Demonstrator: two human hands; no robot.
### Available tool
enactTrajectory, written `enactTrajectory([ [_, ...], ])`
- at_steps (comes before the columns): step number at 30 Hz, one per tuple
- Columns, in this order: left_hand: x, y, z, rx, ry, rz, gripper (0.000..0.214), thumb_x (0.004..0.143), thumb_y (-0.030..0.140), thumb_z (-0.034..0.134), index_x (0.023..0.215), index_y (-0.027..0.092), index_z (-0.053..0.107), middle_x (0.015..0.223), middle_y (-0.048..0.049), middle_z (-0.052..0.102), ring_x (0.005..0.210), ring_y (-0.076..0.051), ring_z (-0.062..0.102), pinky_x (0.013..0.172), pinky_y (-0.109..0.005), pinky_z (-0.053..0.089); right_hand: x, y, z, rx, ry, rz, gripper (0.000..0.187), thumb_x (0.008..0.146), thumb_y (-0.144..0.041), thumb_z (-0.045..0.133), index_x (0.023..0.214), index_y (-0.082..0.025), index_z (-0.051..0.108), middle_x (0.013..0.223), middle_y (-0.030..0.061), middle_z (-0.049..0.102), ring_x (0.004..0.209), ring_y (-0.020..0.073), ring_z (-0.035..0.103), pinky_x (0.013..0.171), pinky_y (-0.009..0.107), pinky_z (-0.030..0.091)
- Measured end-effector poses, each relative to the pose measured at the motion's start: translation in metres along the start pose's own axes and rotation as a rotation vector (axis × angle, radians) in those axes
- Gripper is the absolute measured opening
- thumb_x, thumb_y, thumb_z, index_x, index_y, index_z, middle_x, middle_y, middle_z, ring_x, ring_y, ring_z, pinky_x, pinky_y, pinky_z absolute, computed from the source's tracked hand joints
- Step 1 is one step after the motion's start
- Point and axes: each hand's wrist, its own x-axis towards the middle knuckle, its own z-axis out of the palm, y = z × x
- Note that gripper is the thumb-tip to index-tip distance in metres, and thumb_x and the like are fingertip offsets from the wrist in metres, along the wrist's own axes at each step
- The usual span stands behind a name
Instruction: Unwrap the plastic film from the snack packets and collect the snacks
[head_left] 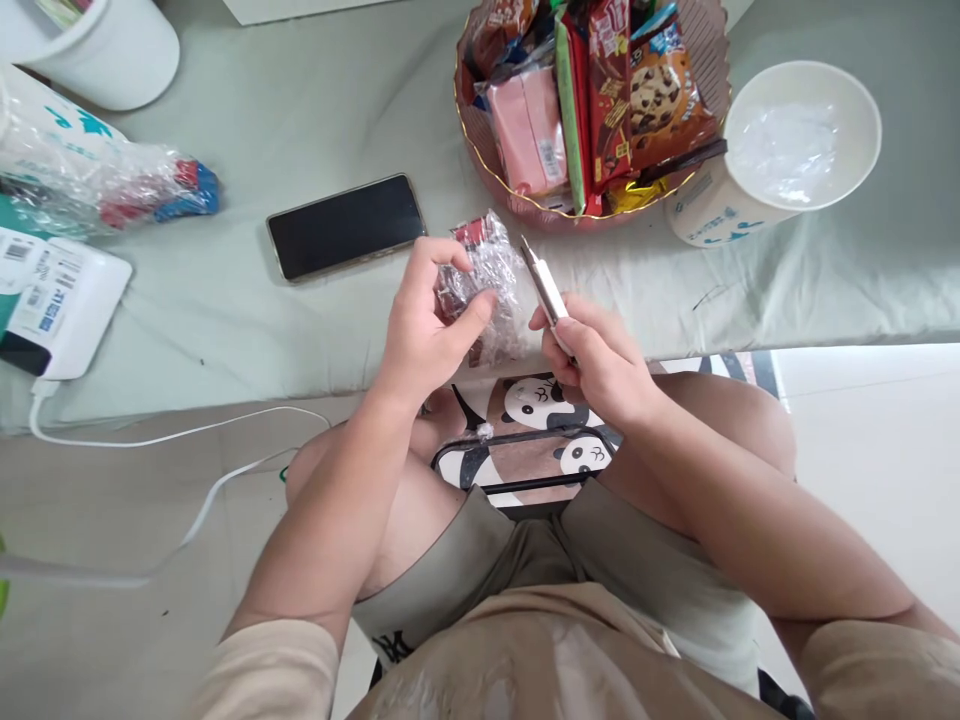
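My left hand [431,320] is closed on a bubble-wrapped package [499,290] at the table's near edge, thumb and fingers pressing on the clear wrap. Red and dark parts show through the plastic; what lies inside I cannot make out. Just to the right, my right hand [600,355] grips a slim white-handled tool with a pointed metal tip [550,290], which looks like a craft knife. Its tip points up and left, close beside the package but apart from it. Left of the package lies a phone [345,228], its screen dark.
A pink bowl [480,170] of snack packets stands behind the package. Beside it, a paper cup [709,210] holds clear plastic. On the left are another wrapped bundle [150,190], a white power bank [97,310] with a cable [187,435], and a white bin [142,60].
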Motion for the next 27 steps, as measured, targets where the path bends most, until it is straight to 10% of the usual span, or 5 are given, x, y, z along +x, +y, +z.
enactTrajectory([
  [10, -0.002, -0.010, 0.005, 0.165, -0.028, 0.245, 0.020, 0.091, 0.028, 0.068, 0.099, 0.026, 0.050, 0.079, 0.0034, 0.047, 0.052, -0.008, 0.035, 0.051, -0.025, 0.034, -0.003, -0.005, 0.009, 0.202, -0.043, 0.115, 0.034, 0.088, -0.053, 0.064, 0.091, -0.020, 0.055, 0.051, -0.0069, 0.056, 0.039, 0.0079, 0.047, 0.040, 0.021, 0.033],
  [27, -0.002, -0.014, 0.002, 0.154, 0.048, 0.273, 0.036, 0.095, 0.058, 0.065, 0.105, 0.026, 0.052, 0.094, -0.0018, 0.054, 0.074, -0.016, 0.055, 0.067, -0.031, 0.047, -0.004, -0.009, 0.014, 0.231, -0.152, 0.326, 0.056, 0.074, -0.070, 0.081, 0.075, -0.018, 0.059, 0.055, 0.0003, 0.066, 0.040, 0.0095, 0.056, 0.039, 0.021, 0.040],
])
